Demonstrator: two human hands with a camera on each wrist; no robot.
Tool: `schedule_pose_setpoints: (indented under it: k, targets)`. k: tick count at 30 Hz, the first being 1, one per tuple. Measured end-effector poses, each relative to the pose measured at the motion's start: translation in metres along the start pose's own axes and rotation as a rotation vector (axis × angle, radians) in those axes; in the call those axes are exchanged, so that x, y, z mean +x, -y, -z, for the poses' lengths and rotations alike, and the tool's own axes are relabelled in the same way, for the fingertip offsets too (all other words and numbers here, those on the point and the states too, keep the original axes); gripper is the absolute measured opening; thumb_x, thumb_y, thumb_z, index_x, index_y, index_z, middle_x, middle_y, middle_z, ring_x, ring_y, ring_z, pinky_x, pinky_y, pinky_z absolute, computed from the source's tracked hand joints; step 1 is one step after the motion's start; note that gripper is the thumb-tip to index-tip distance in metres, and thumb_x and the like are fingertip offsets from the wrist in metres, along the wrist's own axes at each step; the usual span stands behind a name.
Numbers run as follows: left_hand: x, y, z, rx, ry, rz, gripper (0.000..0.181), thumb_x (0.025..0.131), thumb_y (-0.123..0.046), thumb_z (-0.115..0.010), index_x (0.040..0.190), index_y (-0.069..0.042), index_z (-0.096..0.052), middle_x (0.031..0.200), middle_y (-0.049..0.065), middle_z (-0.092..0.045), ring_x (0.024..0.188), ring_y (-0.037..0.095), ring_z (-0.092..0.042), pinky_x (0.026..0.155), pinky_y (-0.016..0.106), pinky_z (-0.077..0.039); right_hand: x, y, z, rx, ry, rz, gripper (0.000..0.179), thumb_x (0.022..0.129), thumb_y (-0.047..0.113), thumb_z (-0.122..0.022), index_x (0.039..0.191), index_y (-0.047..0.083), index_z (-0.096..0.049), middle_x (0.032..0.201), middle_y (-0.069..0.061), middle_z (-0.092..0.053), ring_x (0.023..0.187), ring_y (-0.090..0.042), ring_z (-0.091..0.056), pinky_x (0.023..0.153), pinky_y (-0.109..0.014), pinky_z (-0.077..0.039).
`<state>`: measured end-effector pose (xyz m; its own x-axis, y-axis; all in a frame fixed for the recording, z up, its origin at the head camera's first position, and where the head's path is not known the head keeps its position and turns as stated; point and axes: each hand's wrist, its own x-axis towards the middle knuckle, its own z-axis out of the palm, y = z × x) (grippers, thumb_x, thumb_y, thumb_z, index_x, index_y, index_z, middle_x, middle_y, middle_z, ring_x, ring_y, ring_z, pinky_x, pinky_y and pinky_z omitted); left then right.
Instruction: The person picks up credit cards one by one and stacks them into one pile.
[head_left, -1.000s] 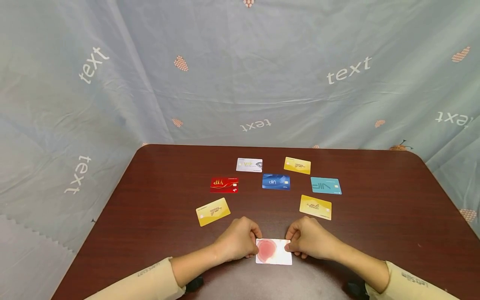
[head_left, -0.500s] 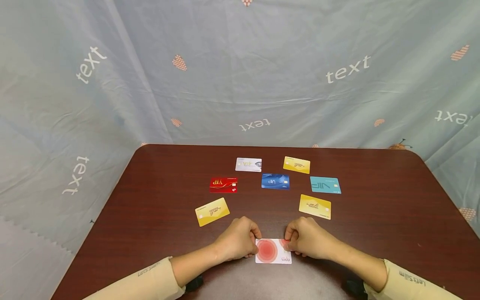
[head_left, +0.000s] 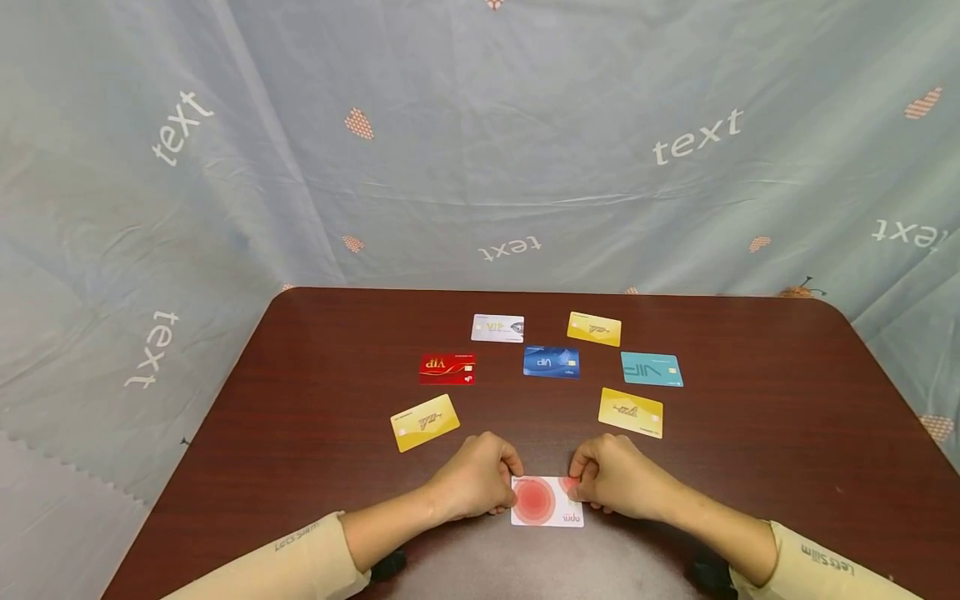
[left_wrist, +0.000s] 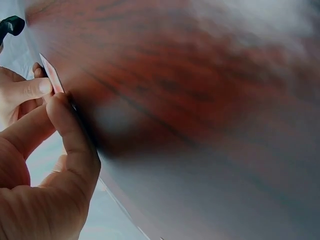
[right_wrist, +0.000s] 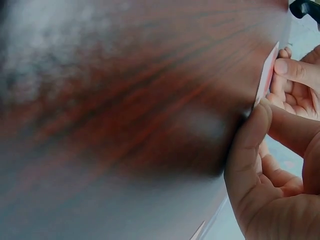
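A white card with red circles lies between my two hands near the front of the table. Its left end is pinched by the thumb and fingers of my left hand. At the opposite end my right hand pinches it the same way, covering part of a smaller red circle. Both wrist views show the card edge-on, low over the tabletop: the left wrist view has the card at upper left, the right wrist view has the card at upper right.
Beyond my hands, several cards lie spread on the dark red-brown table: a yellow card, a red card, a silver card, a blue card, a teal card and more yellow ones. A grey-blue curtain hangs behind.
One second ago glare washed out the card's right part; its smaller red circle and lettering now show clearly, so its tilt has changed slightly. Both hands keep their grip in nearly the same place.
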<state>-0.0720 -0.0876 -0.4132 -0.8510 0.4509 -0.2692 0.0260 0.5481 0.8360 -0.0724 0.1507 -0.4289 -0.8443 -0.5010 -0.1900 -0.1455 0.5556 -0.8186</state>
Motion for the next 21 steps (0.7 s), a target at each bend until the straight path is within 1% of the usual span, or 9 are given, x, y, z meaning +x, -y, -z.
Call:
schedule_pose_setpoints:
  k: [5, 8, 12, 15, 19, 21]
  targets:
    - [0.0, -0.002, 0.004, -0.043, 0.021, 0.005, 0.018, 0.076, 0.017, -0.077, 0.085, 0.003, -0.069, 0.055, 0.002, -0.059, 0.043, 0.01, -0.056, 0.043, 0.02, -0.051, -0.002, 0.001, 0.001, 0.018, -0.009, 0.003, 0.018, 0.086, 0.0, -0.081, 0.079, 0.009, -0.068, 0.061, 0.003, -0.061, 0.047, -0.01, -0.057, 0.043, -0.024, -0.051]
    - [0.0, -0.007, 0.011, -0.027, 0.016, -0.011, 0.017, 0.079, 0.013, -0.079, 0.089, 0.004, -0.07, 0.058, 0.002, -0.059, 0.045, 0.011, -0.056, 0.045, 0.02, -0.05, -0.004, 0.002, 0.004, -0.015, -0.036, 0.017, 0.015, 0.087, 0.007, -0.084, 0.081, 0.01, -0.07, 0.066, 0.006, -0.062, 0.053, -0.007, -0.057, 0.048, -0.023, -0.049]
    - [0.004, -0.017, 0.021, 0.045, -0.029, -0.06, 0.018, 0.081, 0.007, -0.081, 0.096, 0.004, -0.072, 0.064, 0.001, -0.06, 0.054, 0.011, -0.055, 0.053, 0.021, -0.048, -0.011, 0.006, 0.015, -0.08, -0.094, 0.023, 0.013, 0.088, 0.013, -0.084, 0.088, 0.011, -0.071, 0.073, 0.009, -0.063, 0.063, -0.007, -0.055, 0.056, -0.023, -0.048]
    - [0.01, -0.022, 0.026, 0.091, -0.07, -0.099, 0.02, 0.082, 0.004, -0.081, 0.1, 0.003, -0.073, 0.069, -0.001, -0.06, 0.06, 0.011, -0.054, 0.058, 0.024, -0.047, -0.015, 0.008, 0.025, -0.081, -0.128, 0.018, 0.012, 0.09, 0.013, -0.083, 0.093, 0.011, -0.071, 0.077, 0.008, -0.063, 0.067, -0.009, -0.057, 0.059, -0.024, -0.049]
    - [0.02, -0.026, 0.026, 0.094, -0.096, -0.153, 0.023, 0.083, 0.003, -0.081, 0.105, 0.002, -0.074, 0.077, 0.0, -0.062, 0.064, 0.011, -0.055, 0.063, 0.025, -0.05, -0.02, 0.009, 0.037, -0.067, -0.161, 0.008, 0.018, 0.091, 0.02, -0.083, 0.099, 0.009, -0.071, 0.082, 0.006, -0.065, 0.071, -0.011, -0.059, 0.06, -0.025, -0.051]
    - [0.024, -0.028, 0.025, 0.093, -0.097, -0.178, 0.026, 0.084, 0.001, -0.08, 0.109, 0.002, -0.073, 0.085, 0.003, -0.065, 0.069, 0.012, -0.057, 0.067, 0.025, -0.051, -0.022, 0.009, 0.042, -0.061, -0.188, -0.018, 0.023, 0.09, 0.023, -0.084, 0.103, 0.008, -0.072, 0.087, 0.004, -0.066, 0.075, -0.013, -0.061, 0.061, -0.026, -0.051]
